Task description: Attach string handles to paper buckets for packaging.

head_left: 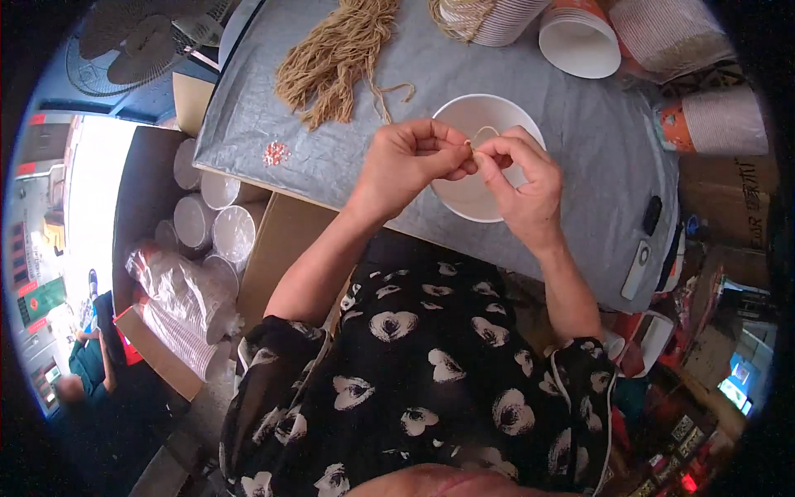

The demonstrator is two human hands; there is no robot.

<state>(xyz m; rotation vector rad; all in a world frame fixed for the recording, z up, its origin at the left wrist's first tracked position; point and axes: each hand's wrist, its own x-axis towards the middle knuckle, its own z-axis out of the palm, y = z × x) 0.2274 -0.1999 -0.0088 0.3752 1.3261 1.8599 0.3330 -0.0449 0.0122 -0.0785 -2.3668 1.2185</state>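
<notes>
My left hand [411,166] and my right hand [530,184] meet above a white paper bucket [465,197] at the table's near edge. Both hands are closed in a pinch, fingertips almost touching, on a thin tan string [489,129] that loops up between them. The string's ends are hidden by the fingers. Beyond my left hand lies a loose bundle of tan strings [344,58], one strand trailing toward me. A small heap of red and white bits [276,153] sits to the left of that bundle.
Stacked paper buckets [580,41] lie along the far right of the grey-covered table [596,207]. A cardboard box [157,356] at left holds more white buckets [234,232] and a plastic-wrapped stack. A white remote-like device [636,269] lies at the right edge. Another person [87,364] is at far left.
</notes>
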